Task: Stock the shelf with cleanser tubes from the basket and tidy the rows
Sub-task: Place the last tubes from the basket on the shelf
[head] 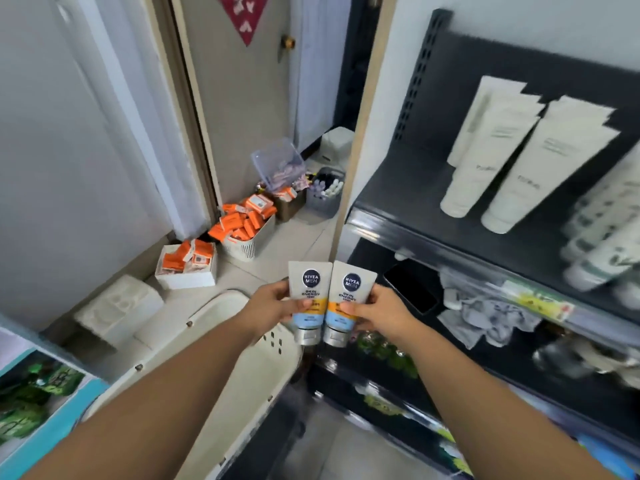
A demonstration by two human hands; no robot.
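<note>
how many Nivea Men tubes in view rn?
2. One Nivea tube in the left hand, the other tube in the right hand, side by side, caps down, above the basket. The basket interior is mostly hidden, so it may hold more.

2 grey plastic cleanser tubes (309,289) touch side by side over a cream plastic basket (221,306). A dark metal shelf (398,188) stands right of both.
</note>
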